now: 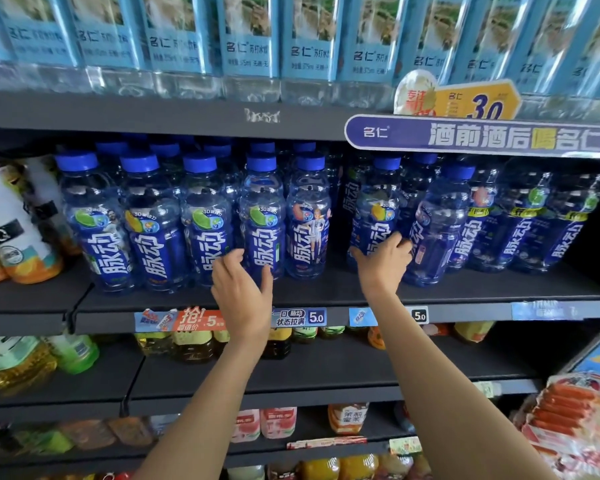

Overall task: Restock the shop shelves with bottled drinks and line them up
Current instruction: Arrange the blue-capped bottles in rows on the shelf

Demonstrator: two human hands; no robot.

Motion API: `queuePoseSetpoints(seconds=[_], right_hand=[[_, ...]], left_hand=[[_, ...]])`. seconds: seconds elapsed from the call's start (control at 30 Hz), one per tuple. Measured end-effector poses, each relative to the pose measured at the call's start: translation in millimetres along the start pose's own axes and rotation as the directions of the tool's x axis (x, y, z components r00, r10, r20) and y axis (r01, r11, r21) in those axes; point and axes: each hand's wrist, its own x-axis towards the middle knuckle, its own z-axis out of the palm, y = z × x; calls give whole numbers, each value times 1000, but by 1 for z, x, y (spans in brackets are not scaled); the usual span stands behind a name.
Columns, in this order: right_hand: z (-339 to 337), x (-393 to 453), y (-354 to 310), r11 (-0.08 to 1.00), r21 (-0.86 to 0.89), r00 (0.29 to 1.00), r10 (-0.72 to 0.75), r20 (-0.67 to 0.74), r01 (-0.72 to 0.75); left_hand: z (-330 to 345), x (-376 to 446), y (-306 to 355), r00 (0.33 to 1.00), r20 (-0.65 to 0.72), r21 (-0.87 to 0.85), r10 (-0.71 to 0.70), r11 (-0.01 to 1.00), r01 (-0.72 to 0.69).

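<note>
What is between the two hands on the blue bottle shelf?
In the head view, one blue bottle with a cartoon figure stands between the left hand and right hand, then a dark gap.

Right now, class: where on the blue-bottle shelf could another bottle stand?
The gap between the bottle with a cartoon figure and the bottle the right hand touches. Bare shelf front too. Left of the left hand, bottles stand packed.
</note>
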Motion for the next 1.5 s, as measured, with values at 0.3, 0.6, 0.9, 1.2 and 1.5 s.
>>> queuePoseSetpoints(seconds=[0.3, 0.6, 0.9, 1.2, 1.5], right_hand=[[24, 21, -23, 991, 111, 963, -96, 252, 70], [38, 33, -33, 994, 88, 975, -88, 203, 72], [8, 14, -22, 949, 135, 956, -291, 29, 284], [-64, 30, 33, 986, 159, 932, 8, -362, 53], [-58, 15, 27, 947, 297, 981, -161, 104, 124]], left_hand=[[-11, 20, -20, 990, -140, -17, -15, 1000, 13], [-10, 24, -28, 984, -156, -7, 89, 996, -92], [-9, 11, -11, 989, -134, -121, 55, 990, -71], [32, -20, 44, 954, 123, -50, 273, 962, -268], [48, -23, 52, 979, 204, 70, -5, 997, -9]])
